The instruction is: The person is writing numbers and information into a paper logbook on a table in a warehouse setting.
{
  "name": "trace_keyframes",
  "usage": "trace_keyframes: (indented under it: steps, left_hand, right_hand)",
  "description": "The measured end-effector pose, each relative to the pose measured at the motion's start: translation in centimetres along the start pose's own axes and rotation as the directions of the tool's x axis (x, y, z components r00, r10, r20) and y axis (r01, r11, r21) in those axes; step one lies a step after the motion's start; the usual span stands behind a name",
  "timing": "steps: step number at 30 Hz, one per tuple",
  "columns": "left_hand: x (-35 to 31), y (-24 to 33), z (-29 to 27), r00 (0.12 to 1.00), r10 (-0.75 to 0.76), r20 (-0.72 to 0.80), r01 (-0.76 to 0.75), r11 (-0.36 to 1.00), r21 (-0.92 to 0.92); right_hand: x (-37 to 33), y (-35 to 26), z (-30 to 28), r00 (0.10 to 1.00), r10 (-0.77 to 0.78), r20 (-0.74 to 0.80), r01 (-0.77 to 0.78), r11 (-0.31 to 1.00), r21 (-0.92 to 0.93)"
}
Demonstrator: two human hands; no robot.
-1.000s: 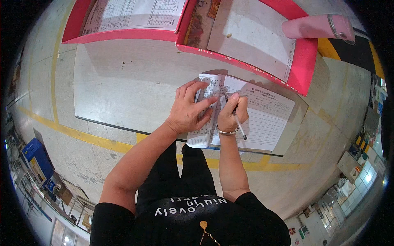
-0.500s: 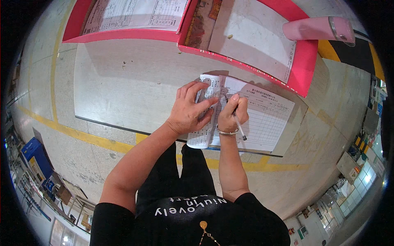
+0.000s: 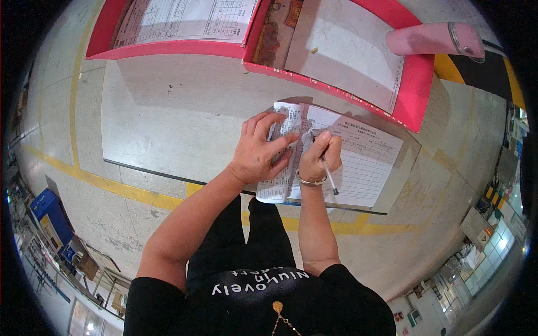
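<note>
A pad of printed forms [image 3: 364,173] lies tilted near the table's front edge, its earlier pages [image 3: 273,192] folded back into a curl along the left side. My left hand [image 3: 260,147] rests on that curl with fingers spread, pressing it down. In my right hand [image 3: 320,157], closed in a writing grip, is a pen [image 3: 330,178] with a pale barrel and dark end. The pen's tip is over the upper left part of the open sheet, near handwriting; whether it touches the paper I cannot tell. A bracelet [image 3: 312,182] circles my right wrist.
Two red trays stand along the far side: the left tray [image 3: 168,54] holds printed sheets [image 3: 185,22], the right tray [image 3: 336,89] a white sheet [image 3: 342,53]. A pink bottle [image 3: 423,40] lies across the right tray's rim. Beneath everything is the grey tabletop [image 3: 162,117].
My right hand and the pen have shifted slightly to the right, the pen's end dipping a little toward me. My left hand stays in place on the folded pages.
</note>
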State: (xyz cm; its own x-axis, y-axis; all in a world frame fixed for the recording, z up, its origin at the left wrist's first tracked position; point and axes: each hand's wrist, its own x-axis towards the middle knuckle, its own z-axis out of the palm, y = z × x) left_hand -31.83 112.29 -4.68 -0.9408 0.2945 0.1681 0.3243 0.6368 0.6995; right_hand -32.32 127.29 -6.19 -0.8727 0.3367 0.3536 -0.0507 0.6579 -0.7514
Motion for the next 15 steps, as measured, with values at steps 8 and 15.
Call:
trace_keyframes:
  steps: [8,15]
  left_hand:
    - [0.04,-0.04,0.03,1.0,0.007,-0.017,-0.007,1.0,0.003]
    - [0.14,0.01,-0.08,1.0,0.009,-0.02,-0.009,1.0,-0.004]
  right_hand:
    - [0.22,0.12,0.35,0.999,-0.03,-0.027,0.03,0.999,-0.013]
    - [0.08,0.24,0.21,0.999,-0.032,0.005,0.032,0.999,-0.038]
